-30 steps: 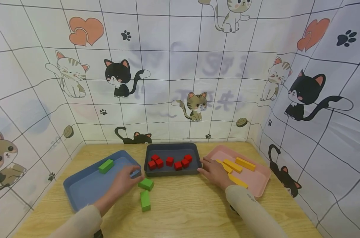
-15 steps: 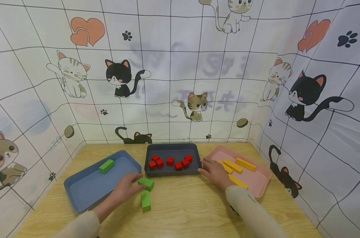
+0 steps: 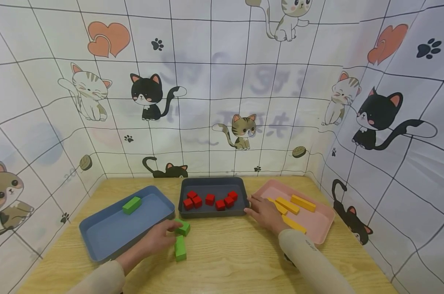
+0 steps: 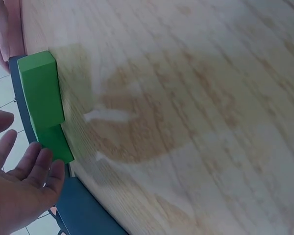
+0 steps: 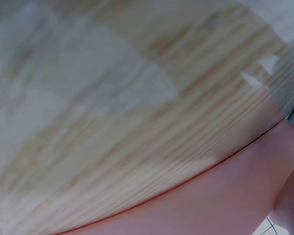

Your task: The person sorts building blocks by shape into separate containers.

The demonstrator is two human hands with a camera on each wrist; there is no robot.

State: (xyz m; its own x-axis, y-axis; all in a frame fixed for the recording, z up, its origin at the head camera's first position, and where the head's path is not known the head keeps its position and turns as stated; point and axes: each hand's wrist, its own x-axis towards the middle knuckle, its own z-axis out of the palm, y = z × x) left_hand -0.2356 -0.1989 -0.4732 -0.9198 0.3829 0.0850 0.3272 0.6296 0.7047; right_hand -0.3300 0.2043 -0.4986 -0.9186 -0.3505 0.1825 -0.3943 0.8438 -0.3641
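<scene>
My left hand (image 3: 154, 239) reaches over the wooden table beside the blue tray, its fingertips right at the farther of two green blocks (image 3: 185, 228). In the left wrist view this hand (image 4: 22, 188) has its thumb and fingers apart, fingertips overlapping that block (image 4: 58, 143). A second green block (image 3: 180, 250) lies nearer the front, end toward the first. My right hand (image 3: 265, 213) rests at the left edge of the pink tray (image 3: 324, 228), fingers relaxed, fingertips beside the dark grey tray (image 3: 214, 214). Several yellow bars (image 3: 303, 203) lie in the pink tray, partly hidden by that hand.
Inside the blue tray (image 3: 104, 245) at the left sits one green block (image 3: 132, 205). Several red cubes (image 3: 209, 199) lie in the dark grey tray at the back middle. A cat-patterned cloth (image 3: 207, 81) encloses the table's back and sides.
My left hand has moved down and slightly right from the blue tray's edge to the farther green block. The right hand has stayed in place.
</scene>
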